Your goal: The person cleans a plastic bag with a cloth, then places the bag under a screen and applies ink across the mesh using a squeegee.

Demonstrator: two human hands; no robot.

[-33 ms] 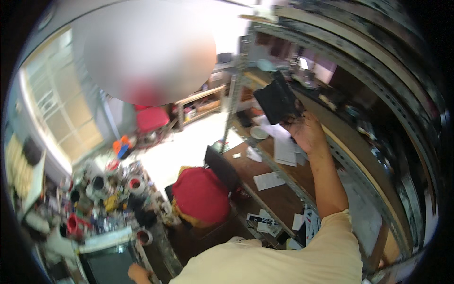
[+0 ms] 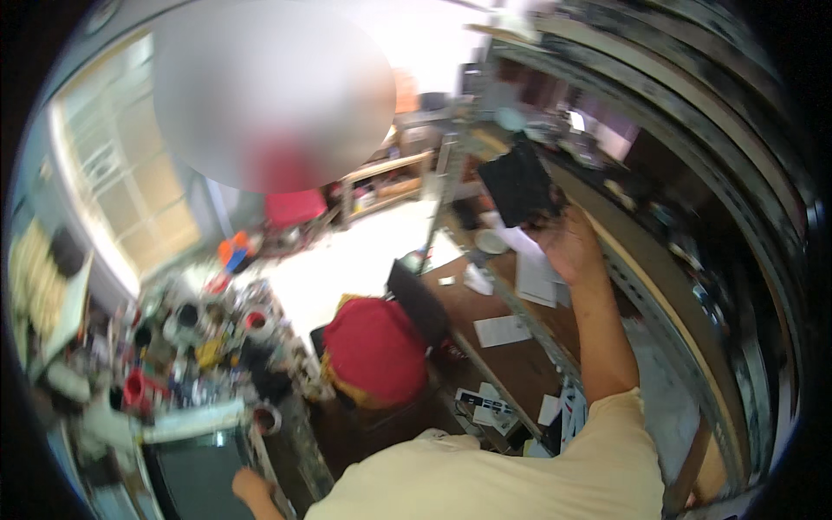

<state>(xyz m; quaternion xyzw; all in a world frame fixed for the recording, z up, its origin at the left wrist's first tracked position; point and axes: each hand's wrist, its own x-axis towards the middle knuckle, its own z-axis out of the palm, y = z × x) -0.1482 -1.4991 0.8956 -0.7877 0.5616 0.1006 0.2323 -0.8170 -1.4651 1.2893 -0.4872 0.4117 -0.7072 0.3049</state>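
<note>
My right hand (image 2: 568, 247), at the end of a raised arm, is closed on the lower end of a flat black rectangular object (image 2: 516, 184) with ragged, dark lower edges. Its exact kind does not show. It is held up in front of a metal shelf rack (image 2: 637, 282), above a brown desk with papers (image 2: 501, 330). Low on the left, my left hand (image 2: 250, 484) is beside a dark screen-like panel in a pale frame (image 2: 195, 472). Its fingers are too small and hidden to make out.
A chair with a red cushion (image 2: 374, 351) stands between the desk and a cluttered heap of cans and tools (image 2: 195, 338) on the left. Farther back are a red chair (image 2: 295, 208), a low wooden shelf (image 2: 390, 182) and a pale door (image 2: 126, 165).
The room has shifted slightly to the right in view. The black object, still in my right hand, sits a little farther right and shows more of its flat side.
</note>
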